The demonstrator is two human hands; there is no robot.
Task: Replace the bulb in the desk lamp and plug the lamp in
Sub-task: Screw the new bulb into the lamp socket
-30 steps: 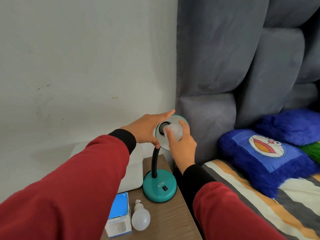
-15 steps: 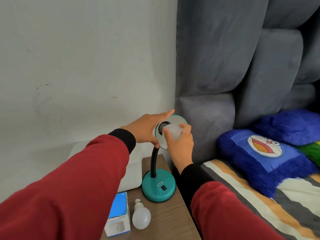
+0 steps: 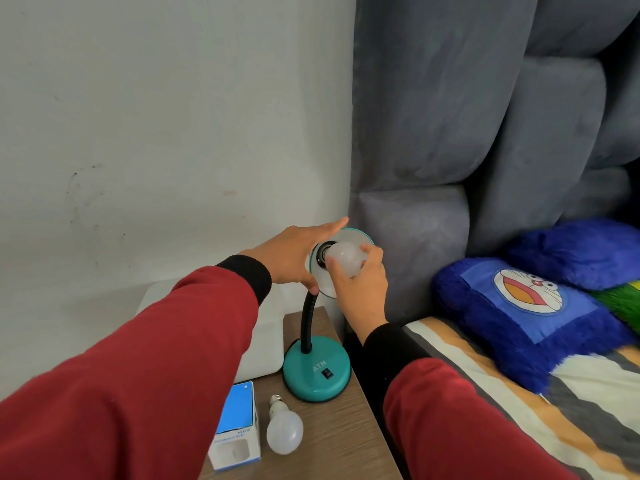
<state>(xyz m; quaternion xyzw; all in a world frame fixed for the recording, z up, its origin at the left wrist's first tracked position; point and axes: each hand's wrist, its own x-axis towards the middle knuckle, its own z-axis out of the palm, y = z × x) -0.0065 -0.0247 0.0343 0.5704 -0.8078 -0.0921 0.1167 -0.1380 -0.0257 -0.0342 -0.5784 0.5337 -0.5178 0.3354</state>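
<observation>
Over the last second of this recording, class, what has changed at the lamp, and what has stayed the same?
The right hand has shifted its fingers round the bulb in the lamp shade, as if turning it; how far it has turned cannot be told. The left hand still steadies the shade. The lamp base, the spare bulb and the box on the table have not moved.

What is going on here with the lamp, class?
A person in red sleeves works on a teal desk lamp on a bedside table. The left hand steadies the shade while the right hand grips a bulb at the socket. Another bulb lies beside its box.
</observation>
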